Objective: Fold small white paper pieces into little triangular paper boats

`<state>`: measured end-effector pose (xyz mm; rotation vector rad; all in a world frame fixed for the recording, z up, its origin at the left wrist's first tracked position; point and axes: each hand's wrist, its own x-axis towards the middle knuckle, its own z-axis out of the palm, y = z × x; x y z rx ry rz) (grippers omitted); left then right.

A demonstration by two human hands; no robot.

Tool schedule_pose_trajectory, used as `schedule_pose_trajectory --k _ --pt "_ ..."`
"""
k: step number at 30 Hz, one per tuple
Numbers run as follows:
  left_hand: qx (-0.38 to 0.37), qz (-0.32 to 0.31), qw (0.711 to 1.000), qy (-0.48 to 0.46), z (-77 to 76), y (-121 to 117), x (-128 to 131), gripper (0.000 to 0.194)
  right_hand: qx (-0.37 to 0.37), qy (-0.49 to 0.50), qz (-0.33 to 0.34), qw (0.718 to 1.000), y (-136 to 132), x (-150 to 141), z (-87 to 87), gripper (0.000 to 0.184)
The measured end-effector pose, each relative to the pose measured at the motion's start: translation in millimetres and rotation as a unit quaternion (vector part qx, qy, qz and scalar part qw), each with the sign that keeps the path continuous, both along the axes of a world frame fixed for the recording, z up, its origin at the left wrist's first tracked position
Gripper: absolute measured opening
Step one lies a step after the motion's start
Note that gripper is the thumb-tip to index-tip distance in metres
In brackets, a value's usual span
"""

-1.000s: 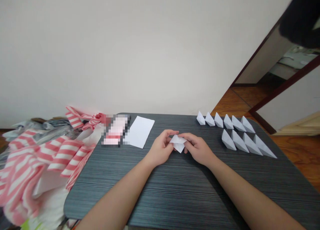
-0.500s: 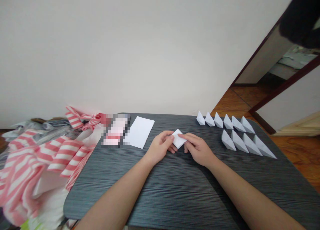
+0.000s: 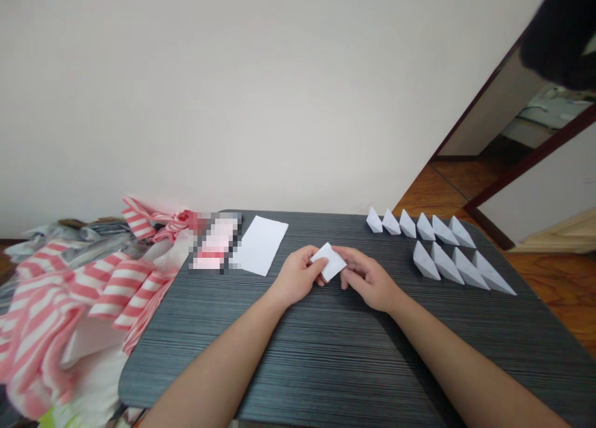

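the left hand (image 3: pixel 295 277) covers a corner of the folded paper square (image 3: pixel 330 263); whether the right hand (image 3: pixel 372 282) grips it is unclear. pixelation masks a flat item (image 3: pixel 218 238). the blurred black shape (image 3: pixel 559 36) and striped cloth (image 3: pixel 35 338) are cut off.

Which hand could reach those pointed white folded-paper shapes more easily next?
Right, I think: the right hand is nearer the pointed white folded-paper shapes, while the left hand pinches the small white paper square.
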<state>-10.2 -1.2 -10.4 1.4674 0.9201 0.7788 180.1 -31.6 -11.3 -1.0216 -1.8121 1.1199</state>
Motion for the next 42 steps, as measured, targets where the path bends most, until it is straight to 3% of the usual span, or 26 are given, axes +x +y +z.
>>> schedule_pose_trajectory --k 3,8,15,24,37,42 --pt "0.001 -0.001 1.000 0.003 -0.4 -1 0 0.023 -0.037 0.015 -0.006 0.999 1 -2 -1.2 0.044" --pt "0.001 -0.014 1.000 0.008 2.0 -4 2 0.021 -0.029 -0.057 -0.032 0.997 4 -5 2.0 0.024" --pt "0.019 -0.019 0.999 0.030 2.5 -6 2 0.023 -0.037 -0.097 -0.051 0.993 4 -4 3.5 0.020" --pt "0.081 -0.028 0.994 0.064 8.4 -10 3 0.031 -0.055 -0.083 -0.064 0.993 4 -4 2.5 0.020" --pt "0.013 -0.068 0.997 0.047 5.0 -7 2 0.018 -0.062 -0.059 -0.055 0.995 5 -3 -0.5 0.021" --pt "0.075 -0.073 0.987 0.123 7.2 -8 1 0.015 -0.060 -0.041 -0.063 0.995 6 -4 -1.3 0.016"
